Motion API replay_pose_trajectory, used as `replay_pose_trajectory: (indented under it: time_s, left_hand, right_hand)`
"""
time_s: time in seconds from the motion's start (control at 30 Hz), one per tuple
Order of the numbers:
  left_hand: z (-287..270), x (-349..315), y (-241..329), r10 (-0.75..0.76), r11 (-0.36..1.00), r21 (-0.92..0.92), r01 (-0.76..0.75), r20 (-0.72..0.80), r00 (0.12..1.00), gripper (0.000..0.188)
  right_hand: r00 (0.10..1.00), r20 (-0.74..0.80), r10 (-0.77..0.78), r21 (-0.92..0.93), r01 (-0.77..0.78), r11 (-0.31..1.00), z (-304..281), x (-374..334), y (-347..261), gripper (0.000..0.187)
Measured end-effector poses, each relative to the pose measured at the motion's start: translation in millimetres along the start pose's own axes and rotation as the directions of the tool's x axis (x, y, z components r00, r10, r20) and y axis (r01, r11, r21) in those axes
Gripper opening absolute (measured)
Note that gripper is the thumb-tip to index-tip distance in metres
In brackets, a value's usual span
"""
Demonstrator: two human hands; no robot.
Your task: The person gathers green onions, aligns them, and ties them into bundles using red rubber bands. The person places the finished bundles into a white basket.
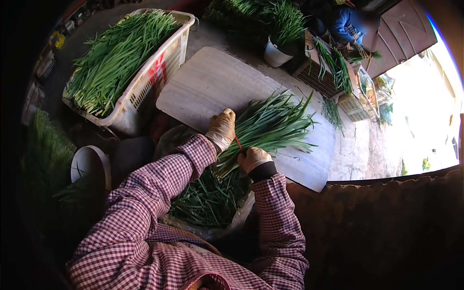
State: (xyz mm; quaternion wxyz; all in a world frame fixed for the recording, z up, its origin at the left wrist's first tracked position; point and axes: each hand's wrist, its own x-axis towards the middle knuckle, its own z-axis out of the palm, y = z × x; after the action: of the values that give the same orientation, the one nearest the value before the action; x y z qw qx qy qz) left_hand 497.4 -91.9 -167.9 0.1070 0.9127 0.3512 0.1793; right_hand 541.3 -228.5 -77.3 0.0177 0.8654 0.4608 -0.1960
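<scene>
Head view: both gloved hands, left hand and right hand, are clamped on the garlic chive bunch lying across the desk, red band between them, so I'd squeeze the stalks tight while wrapping.

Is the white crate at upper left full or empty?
Full: the white crate is heaped with long green leaves up to its rim.

White crate of greens — white bucket
</scene>
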Motion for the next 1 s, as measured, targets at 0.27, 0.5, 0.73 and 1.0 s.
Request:
replay_pose_trajectory:
  time_s: [0.27,0.5,0.73,1.0]
  left_hand:
    - [-2.1,-0.2,-2.1,-0.044,0.986,-0.162,0.046,0.018,0.999,0.013]
    - [5.9,1.5,-6.7,-0.097,0.886,-0.451,0.107,0.046,0.994,0.011]
    - [-7.1,18.2,-45.3,0.083,0.510,-0.839,0.188,0.266,0.960,0.008]
    - [-78.7,4.9,9.7,0.622,0.714,-0.214,-0.667,-0.244,0.744,0.006]
  right_hand:
    - [0.997,-0.070,-0.023,-0.057,0.019,0.998,8.3,2.4,-3.9,0.035]
    - [0.973,-0.231,0.020,-0.040,-0.030,0.999,33.7,12.0,13.0,0.030]
    - [0.999,-0.024,-0.023,0.204,0.028,0.979,22.5,-12.0,58.5,0.031]
    - [0.954,-0.035,-0.296,0.975,0.097,0.198,-34.4,10.6,42.0,0.048]
